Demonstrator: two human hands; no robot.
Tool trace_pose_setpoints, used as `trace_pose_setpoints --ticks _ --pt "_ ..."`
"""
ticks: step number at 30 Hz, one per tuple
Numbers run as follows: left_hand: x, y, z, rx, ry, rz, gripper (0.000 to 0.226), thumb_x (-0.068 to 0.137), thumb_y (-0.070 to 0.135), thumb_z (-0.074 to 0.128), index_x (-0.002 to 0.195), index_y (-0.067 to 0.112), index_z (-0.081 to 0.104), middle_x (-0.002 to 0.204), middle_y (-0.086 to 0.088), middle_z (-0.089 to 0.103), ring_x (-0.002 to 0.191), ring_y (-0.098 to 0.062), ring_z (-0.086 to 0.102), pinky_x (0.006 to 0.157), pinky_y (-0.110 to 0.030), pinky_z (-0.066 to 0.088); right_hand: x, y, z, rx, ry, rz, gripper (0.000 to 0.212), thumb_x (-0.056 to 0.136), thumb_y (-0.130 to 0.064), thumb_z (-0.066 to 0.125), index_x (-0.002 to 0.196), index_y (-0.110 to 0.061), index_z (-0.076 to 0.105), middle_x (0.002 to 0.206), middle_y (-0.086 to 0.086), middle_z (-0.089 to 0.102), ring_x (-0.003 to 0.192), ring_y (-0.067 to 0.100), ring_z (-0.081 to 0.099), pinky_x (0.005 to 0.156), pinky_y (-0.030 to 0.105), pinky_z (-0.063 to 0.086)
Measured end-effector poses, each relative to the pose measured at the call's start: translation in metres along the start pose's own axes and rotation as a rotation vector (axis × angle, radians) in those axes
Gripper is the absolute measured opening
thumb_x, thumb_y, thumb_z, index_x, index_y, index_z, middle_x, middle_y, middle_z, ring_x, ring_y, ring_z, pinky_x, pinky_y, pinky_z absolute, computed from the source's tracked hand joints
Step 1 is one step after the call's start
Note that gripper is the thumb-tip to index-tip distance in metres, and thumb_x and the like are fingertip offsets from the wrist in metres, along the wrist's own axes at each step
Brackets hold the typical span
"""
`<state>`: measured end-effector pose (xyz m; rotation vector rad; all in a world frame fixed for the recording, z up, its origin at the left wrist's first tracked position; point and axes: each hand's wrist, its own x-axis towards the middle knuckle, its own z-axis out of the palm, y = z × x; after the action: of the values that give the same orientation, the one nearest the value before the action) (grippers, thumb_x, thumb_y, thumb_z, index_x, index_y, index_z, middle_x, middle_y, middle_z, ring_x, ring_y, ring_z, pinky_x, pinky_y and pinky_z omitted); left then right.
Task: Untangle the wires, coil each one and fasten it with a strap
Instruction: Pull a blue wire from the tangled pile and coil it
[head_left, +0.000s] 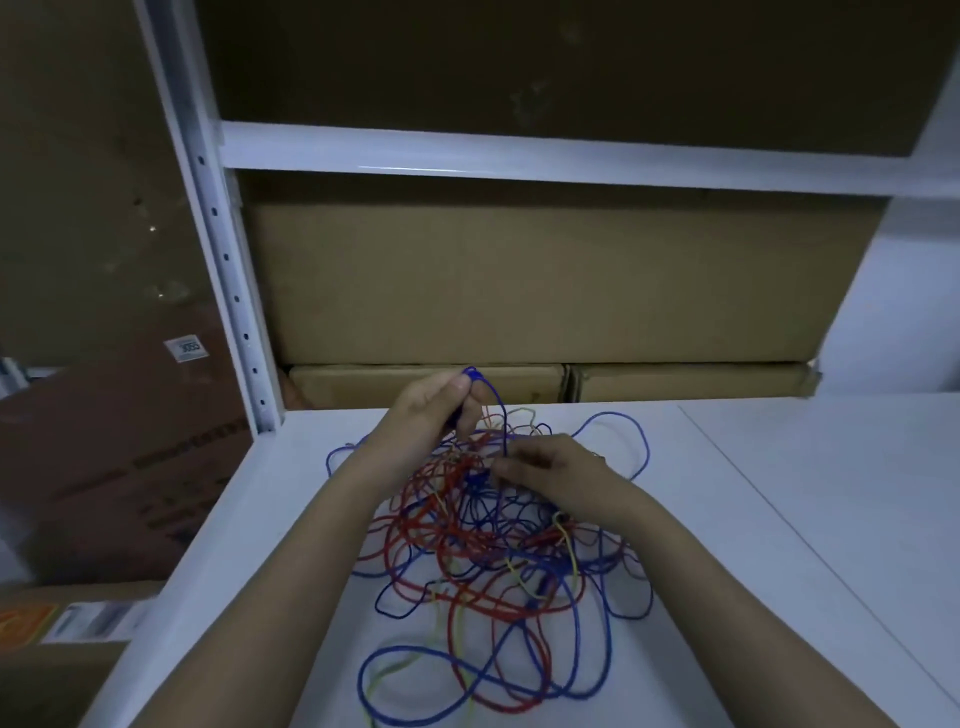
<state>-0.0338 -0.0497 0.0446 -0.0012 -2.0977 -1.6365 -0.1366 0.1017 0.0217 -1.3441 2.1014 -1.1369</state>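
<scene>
Wires: messy pile (493, 545), middle of frame | left hand (434, 410) holds blue wire (498, 410) up | right hand (545, 467) pinches it lower | Risk: pulling hard tightens knots

Left hand (434, 410) lifts a blue wire (500, 410) from the tangle (498, 551) on the white table (779, 519); right hand (550, 470) pinches it lower.

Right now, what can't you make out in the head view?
- Wire count: the tangle of blue, red and yellow overlaps itself.
- Near loops: cut by bottom edge.
- Right hand fingertips: buried in wires.
- Blue wire inside the left hand: fingers cover it.
- Box label: too small.
- Straps: none visible.
</scene>
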Motion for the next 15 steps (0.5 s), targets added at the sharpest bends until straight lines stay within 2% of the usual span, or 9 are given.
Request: trace_pose_setpoints --ticks 2,4,6,8,10,13,15 --pt "-0.002 0.004 0.005 0.022 0.039 0.018 0.042 0.105 0.015 0.029 0.066 0.012 0.045 0.055 0.013 0.043 0.055 -0.002 0.041 0.059 -0.010 0.034 -0.001 -0.007 -0.003 -0.062 -0.047 0.014 0.031 0.096 -0.029 0.055 0.086 -0.001 0.064 0.073 0.012 0.064 0.061 0.010 0.058 0.058 0.019 0.045" --pt "-0.004 0.011 0.005 0.018 0.074 0.062 0.042 0.105 0.017 0.031 0.066 0.013 0.046 0.060 0.010 0.045 0.058 -0.003 0.042 0.062 -0.011 0.035 0.000 -0.020 -0.011 -0.056 -0.042 -0.005 0.026 0.096 -0.022 0.056 0.077 -0.006 0.063 0.069 0.011 0.066 0.062 0.017 0.064 0.061 0.026 0.052" --pt "-0.007 0.022 0.004 -0.004 0.125 0.092 0.040 0.105 0.016 0.029 0.070 0.014 0.049 0.063 0.004 0.046 0.057 -0.004 0.043 0.062 -0.012 0.037 0.004 -0.035 -0.022 0.058 0.091 -0.047 0.025 0.096 -0.014 0.055 0.072 -0.012 0.062 0.066 0.009 0.065 0.062 0.019 0.066 0.065 0.033 0.057" --pt "-0.009 0.036 0.004 0.023 0.175 0.106 0.036 0.105 0.012 0.027 0.077 0.011 0.049 0.057 0.008 0.048 0.054 -0.002 0.043 0.060 -0.010 0.038 0.007 -0.051 -0.034 0.317 0.306 -0.075 0.024 0.096 -0.008 0.052 0.074 -0.012 0.061 0.061 0.004 0.062 0.053 0.011 0.063 0.060 0.026 0.057" --pt "-0.011 0.051 0.009 0.070 0.208 0.118 0.034 0.105 0.010 0.026 0.080 0.010 0.049 0.049 0.010 0.050 0.051 0.000 0.043 0.059 -0.009 0.038 0.011 -0.060 -0.043 0.445 0.407 -0.082 0.023 0.097 -0.007 0.050 0.075 -0.010 0.059 0.059 0.001 0.060 0.046 0.006 0.059 0.051 0.018 0.053" --pt "-0.012 0.073 0.018 0.082 0.242 0.111 0.034 0.104 0.007 0.027 0.079 0.011 0.049 0.048 0.007 0.049 0.047 0.001 0.043 0.055 -0.009 0.037 0.012 -0.072 -0.050 0.284 0.261 -0.002 0.025 0.099 -0.006 0.045 0.076 -0.011 0.050 0.067 0.009 0.056 0.040 0.006 0.059 0.044 0.017 0.051" --pt "-0.012 0.086 0.024 0.072 0.260 0.092 0.034 0.104 0.007 0.028 0.079 0.011 0.050 0.052 0.007 0.049 0.045 0.001 0.043 0.053 -0.009 0.038 0.014 -0.088 -0.064 0.273 0.296 -0.014 0.024 0.100 -0.005 0.043 0.077 -0.012 0.048 0.071 0.014 0.056 0.039 0.007 0.059 0.044 0.018 0.052"
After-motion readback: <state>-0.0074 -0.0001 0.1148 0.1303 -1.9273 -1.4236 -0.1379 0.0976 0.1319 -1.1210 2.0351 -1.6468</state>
